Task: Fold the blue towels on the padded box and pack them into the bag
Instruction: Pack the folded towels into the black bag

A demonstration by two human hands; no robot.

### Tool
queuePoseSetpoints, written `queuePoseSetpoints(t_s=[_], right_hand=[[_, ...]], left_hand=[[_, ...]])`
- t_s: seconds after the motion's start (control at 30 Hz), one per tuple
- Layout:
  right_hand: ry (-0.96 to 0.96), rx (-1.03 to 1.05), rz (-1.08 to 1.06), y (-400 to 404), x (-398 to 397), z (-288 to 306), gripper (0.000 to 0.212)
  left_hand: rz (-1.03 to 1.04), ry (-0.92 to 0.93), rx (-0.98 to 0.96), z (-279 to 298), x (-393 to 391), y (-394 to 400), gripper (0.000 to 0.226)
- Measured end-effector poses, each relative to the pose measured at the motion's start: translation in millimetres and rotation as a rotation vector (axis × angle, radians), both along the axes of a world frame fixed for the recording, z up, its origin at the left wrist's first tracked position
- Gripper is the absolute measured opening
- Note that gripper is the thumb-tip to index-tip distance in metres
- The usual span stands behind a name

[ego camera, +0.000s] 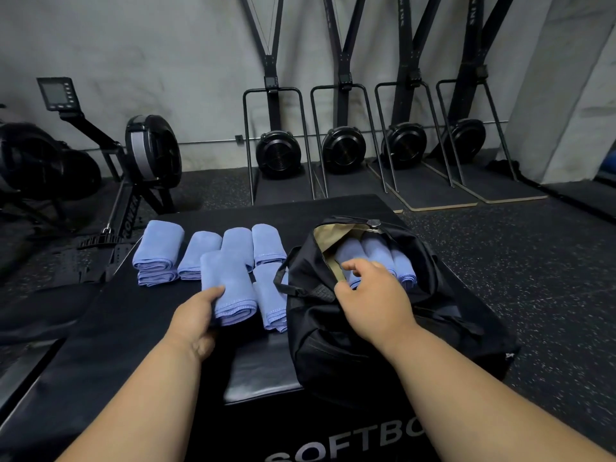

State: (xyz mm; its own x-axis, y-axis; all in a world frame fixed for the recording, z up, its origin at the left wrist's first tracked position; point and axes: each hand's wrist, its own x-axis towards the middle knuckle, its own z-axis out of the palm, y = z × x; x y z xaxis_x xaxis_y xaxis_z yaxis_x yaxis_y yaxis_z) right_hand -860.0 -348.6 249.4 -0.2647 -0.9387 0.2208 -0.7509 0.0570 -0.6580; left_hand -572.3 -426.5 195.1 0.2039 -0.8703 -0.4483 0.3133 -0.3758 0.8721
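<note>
Our left hand (196,315) has its thumb on top of a folded blue microfibre towel (230,288), gripping its near end on the black padded box surface (166,315). More folded blue towels (200,251) sit in a bunch just beyond it. Over on the right, our right hand (373,295) hovers at the open black fabric duffel bag (350,345), fingers loosely curled, holding nothing, right by three packed towels (380,255) inside.

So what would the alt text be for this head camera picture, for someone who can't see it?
A person's left hand grips a folded blue towel on a black padded box, while the right hand reaches into an open black bag holding more towels. Other folded towels lie beside it.
</note>
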Motion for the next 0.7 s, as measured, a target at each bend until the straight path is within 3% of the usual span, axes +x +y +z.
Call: queuePoseSetpoints(t_s=[0.13,0.47,0.53,0.63,0.7], right_hand=[[-0.018,-0.008,0.014,5.0,4.4,0.7,0.037],[-0.042,-0.013,-0.011,9.7,-8.1,-3.2,0.034],[-0.041,-0.004,-0.004,10.4,-7.2,-4.0,0.035],[-0.030,0.002,0.016,12.6,-6.2,-6.0,0.037],[-0.032,0.002,0.019,13.8,-6.5,-7.3,0.037]], left_hand=[[-0.077,-0.001,-0.042,14.7,-39.4,1.5,0.021],[-0.112,-0.203,0.035,7.3,-84.8,-10.9,0.028],[-0.164,-0.316,0.051,2.4,-84.5,-14.3,0.037],[-0.224,-0.467,0.115,-7.0,-79.0,-22.4,0.080],[-0.240,-0.459,0.120,-7.8,-77.9,-24.8,0.080]])
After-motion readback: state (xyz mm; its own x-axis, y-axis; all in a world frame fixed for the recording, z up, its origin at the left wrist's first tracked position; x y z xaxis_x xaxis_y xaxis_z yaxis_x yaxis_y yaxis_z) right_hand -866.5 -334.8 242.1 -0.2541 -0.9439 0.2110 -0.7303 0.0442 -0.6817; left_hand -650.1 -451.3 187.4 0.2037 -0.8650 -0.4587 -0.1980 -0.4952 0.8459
